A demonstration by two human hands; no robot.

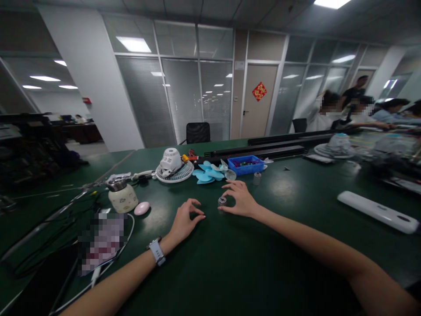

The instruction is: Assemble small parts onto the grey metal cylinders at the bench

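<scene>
My right hand [241, 199] is at the middle of the green table, its thumb and index finger curled around a small grey metal cylinder [222, 201] with a dark centre on top. The thumb covers the cylinder's lower front, and the other fingers are raised and spread. To the left, my left hand [186, 219] hovers low over the tabletop with thumb and fingers apart and nothing between them. A second, similar metal cylinder [257, 178] stands farther back, beyond my right hand.
Behind my hands lie light-blue fan blades [208, 172], a blue bin [246, 164] with small parts, and a white fan head [171, 164]. A jar [123, 196], a pink oval object [142, 208] and cables are left. A white bar-shaped case [378, 211] lies right. People sit far right.
</scene>
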